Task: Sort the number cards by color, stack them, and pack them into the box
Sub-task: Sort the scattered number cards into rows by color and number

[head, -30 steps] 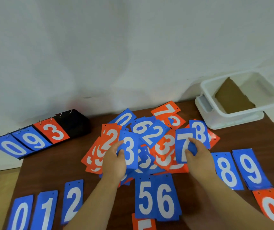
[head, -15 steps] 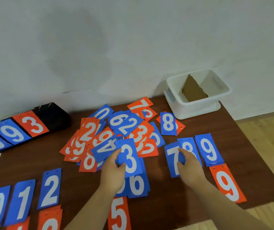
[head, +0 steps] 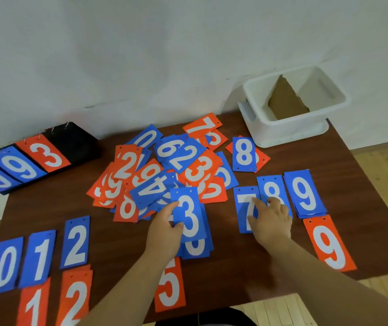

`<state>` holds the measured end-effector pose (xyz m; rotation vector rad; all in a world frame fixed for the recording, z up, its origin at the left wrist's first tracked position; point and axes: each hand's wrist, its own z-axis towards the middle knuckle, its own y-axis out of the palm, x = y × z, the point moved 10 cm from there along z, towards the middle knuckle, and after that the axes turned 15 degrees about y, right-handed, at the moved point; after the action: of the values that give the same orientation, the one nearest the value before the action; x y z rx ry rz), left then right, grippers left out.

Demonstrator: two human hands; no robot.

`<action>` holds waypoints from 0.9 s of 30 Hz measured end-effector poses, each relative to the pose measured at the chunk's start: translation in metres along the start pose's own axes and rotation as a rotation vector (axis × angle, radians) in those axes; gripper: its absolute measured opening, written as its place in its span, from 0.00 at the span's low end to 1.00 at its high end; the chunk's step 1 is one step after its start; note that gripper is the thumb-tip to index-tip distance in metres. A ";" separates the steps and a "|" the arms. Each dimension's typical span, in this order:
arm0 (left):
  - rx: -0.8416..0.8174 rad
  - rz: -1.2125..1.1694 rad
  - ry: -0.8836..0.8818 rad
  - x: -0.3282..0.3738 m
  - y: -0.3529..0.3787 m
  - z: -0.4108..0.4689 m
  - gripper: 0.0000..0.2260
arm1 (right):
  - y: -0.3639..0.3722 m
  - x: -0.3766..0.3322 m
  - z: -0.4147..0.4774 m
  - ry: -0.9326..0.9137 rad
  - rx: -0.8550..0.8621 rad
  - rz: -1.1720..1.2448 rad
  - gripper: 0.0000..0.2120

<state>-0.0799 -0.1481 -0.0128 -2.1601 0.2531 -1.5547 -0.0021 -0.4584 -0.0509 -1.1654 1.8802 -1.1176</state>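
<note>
A mixed pile of blue and orange number cards (head: 164, 170) lies in the middle of the brown table (head: 343, 161). My left hand (head: 164, 229) pinches a blue 3 card (head: 188, 215) just in front of the pile, over other blue cards. My right hand (head: 270, 220) rests with spread fingers on a blue 7 card (head: 244, 208), laid flat to the left of a blue 8 (head: 271, 187) and a blue 9 (head: 304, 194). The white box (head: 291, 130) with a cardboard divider stands at the table's back right corner.
Blue 0, 1 and 2 cards (head: 40, 257) lie in a row at the front left, with orange 1 and 2 (head: 56, 300) below them. An orange 5 (head: 169, 285) and an orange 9 (head: 329, 245) lie near the front edge. A black flip scoreboard (head: 47, 151) sits at the back left.
My right hand carried the blue 7 out of the pile and laid it beside the blue 8. My left hand drew the blue 3 toward me.
</note>
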 end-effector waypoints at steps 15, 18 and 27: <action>-0.021 -0.065 0.076 0.016 -0.053 -0.010 0.23 | -0.014 -0.161 -0.100 -0.328 -0.491 0.663 0.09; 0.010 -0.046 0.106 0.013 -0.090 -0.004 0.22 | -0.016 -0.197 -0.114 -0.388 -0.443 0.645 0.09; 0.042 0.071 0.151 -0.064 -0.206 -0.015 0.20 | 0.038 -0.305 -0.189 -0.480 -0.352 0.506 0.10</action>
<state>-0.1396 0.0542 0.0329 -1.9827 0.3392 -1.6695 -0.0557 -0.1095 0.0222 -0.9438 1.8634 -0.2106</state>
